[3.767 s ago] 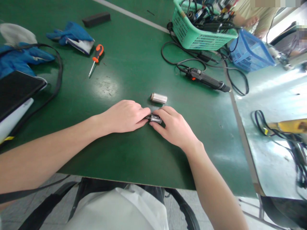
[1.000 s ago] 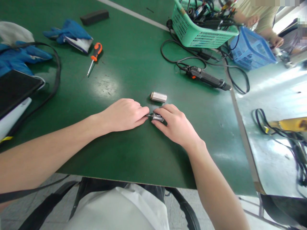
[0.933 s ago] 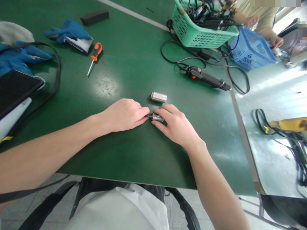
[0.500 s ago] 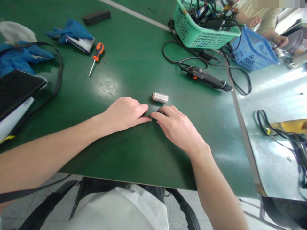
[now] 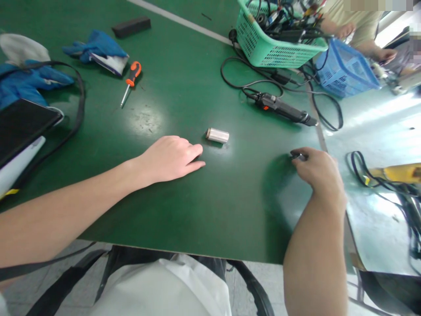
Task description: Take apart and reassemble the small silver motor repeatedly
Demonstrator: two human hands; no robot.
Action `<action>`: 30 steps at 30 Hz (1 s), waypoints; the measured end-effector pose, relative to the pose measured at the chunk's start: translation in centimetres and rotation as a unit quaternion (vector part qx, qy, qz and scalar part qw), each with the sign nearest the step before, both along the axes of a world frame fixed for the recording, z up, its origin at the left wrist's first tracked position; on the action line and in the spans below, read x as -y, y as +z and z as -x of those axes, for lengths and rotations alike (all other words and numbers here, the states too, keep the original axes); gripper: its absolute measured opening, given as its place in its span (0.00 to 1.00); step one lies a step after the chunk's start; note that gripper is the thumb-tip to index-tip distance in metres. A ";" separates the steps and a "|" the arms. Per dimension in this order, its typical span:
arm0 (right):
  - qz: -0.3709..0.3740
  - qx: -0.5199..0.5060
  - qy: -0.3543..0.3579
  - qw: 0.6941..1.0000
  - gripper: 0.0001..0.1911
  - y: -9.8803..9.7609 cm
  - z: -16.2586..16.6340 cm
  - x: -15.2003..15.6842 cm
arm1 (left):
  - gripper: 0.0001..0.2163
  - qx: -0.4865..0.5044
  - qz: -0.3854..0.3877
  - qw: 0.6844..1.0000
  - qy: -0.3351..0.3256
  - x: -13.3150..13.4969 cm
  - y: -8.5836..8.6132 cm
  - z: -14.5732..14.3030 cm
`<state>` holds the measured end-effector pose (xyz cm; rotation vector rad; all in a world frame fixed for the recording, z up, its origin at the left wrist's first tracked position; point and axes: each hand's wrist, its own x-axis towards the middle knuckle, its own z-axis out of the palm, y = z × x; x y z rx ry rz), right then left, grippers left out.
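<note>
Green matting covers the workbench (image 5: 184,79) where both bare hands rest. The right hand (image 5: 318,170) is closed around a small dark metal part (image 5: 298,156) - only its tip shows past the curled fingers, close to the bench's right edge. Well to the left of that grip, the left hand (image 5: 171,158) lies loose and palm down, fingers half curled on the mat and thumb stretched toward the right hand. Between the two hands and a little farther from the person lies a silver cylinder (image 5: 217,135) on its side, apart from both. Beyond the grip sits a black electric screwdriver (image 5: 283,109) with its looped cable, and past it a green basket (image 5: 272,48) of tools beside a blue basket (image 5: 342,72) - a co-worker's hand (image 5: 385,55) is just behind that. Far to the left lie an orange-handled screwdriver (image 5: 130,81) and blue gloves (image 5: 95,47).
</note>
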<state>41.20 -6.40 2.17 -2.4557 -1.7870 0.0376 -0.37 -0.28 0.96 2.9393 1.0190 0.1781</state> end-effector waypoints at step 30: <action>-0.109 -0.124 0.350 0.922 0.19 -1.6 18.9 -2.6 | 0.12 0.015 -0.017 1.000 0.007 0.2 0.2 -0.1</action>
